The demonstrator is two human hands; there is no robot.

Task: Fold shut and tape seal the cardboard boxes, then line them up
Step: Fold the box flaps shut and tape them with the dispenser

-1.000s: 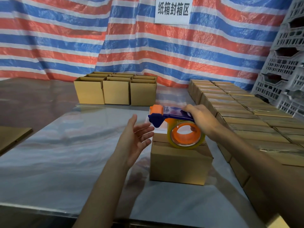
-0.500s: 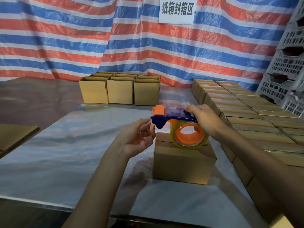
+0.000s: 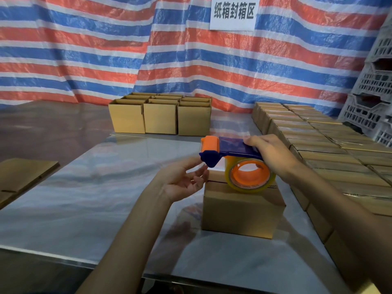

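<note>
Gripping the tape dispenser (image 3: 231,148) by its blue handle with the right hand (image 3: 271,154), fingers curled over the top. Holding it roughly level, orange roller end pointing left, with the tape roll (image 3: 250,176) hanging under the handle and its lower edge down on the top of the cardboard box (image 3: 239,211).

Reaching in from the left with the left hand (image 3: 180,180), palm up, fingers loosely curled, fingertips (image 3: 200,175) right at the dark blue nose of the dispenser. Cannot tell whether pinching the clear tape end or merely touching the plastic.

Working on that one box, near and right of middle on the glossy table (image 3: 84,198), flaps folded flat, a dark seam line showing on its top just left of the roll.

Beyond, at the far middle of the table, a block of open boxes (image 3: 160,120). Along the right side, from near to far, tight rows of closed boxes (image 3: 318,137). At the left edge, flat cardboard (image 3: 25,177), well apart from the rest.

Behind it all, a red, white and blue striped tarp (image 3: 95,49) with a white sign (image 3: 233,13) of Chinese characters, and grey plastic crates (image 3: 373,102) stacked at the far right.
</note>
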